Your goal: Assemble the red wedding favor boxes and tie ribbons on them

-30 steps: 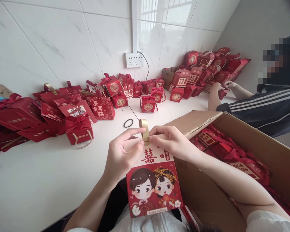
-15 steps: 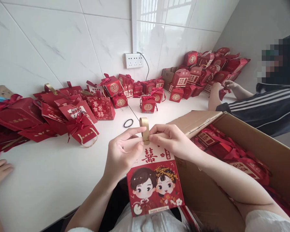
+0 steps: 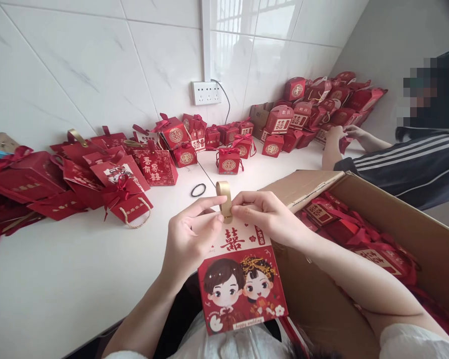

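Observation:
Close in front of my body hangs a red and white gift box with two cartoon figures printed on its front. A gold ribbon loop stands up from its top edge. My left hand is closed on the left side of the top, with fingertips against the base of the loop. From the right, my right hand pinches the same top edge beside the ribbon. A black hair tie lies on the white table just beyond my left hand.
An open cardboard carton with red boxes stands at my right. Red gift boxes crowd the left and back, with another pile at back right. A co-worker's hands handle a small red box there. A power strip is on the wall.
A person's hand at the left edge has gone out of view. The gift box has shifted very slightly; both my hands keep their grip at its top.

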Available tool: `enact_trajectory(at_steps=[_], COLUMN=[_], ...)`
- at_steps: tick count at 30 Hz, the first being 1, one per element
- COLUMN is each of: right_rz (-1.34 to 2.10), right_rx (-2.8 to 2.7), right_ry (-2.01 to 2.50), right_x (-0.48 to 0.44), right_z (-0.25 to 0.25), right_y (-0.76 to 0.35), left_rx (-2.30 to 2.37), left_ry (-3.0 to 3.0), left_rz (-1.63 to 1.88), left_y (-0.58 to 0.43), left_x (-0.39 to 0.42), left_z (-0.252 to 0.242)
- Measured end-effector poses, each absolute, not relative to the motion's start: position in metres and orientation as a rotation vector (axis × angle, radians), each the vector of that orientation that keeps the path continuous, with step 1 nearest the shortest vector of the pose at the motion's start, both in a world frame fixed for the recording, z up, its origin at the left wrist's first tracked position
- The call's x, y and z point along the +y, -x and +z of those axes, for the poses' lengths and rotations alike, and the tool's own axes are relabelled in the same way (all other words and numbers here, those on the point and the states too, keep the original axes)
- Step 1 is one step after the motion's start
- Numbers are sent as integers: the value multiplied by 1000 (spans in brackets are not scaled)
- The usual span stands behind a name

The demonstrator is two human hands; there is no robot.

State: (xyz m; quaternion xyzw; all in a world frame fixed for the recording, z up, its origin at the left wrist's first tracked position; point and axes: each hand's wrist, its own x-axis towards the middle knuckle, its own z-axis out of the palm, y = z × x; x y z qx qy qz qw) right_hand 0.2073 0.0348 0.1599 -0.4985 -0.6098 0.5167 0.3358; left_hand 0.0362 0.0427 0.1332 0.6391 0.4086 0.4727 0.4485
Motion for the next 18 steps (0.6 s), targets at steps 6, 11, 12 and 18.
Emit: enact_trajectory(at_steps=[6,11,12,18], right_rz=[1329,1320,1322,1323], right_rx=[-1591,-1603,-1603,-1595], right_ry=[1326,1330,1332,1333], right_x=[35,35,35,36], right_z=[161,161,161,161], right_y=[-207,-207,-207,-207], left_rx=[1034,1062,1063,1070], left_ry=[-1522,-1499,-1500,-1455], left_rz=[1167,1150,1144,1177], left_y=[-38,-36,-36,-39], left_x=[40,40,40,39], left_z=[136,137,137,139])
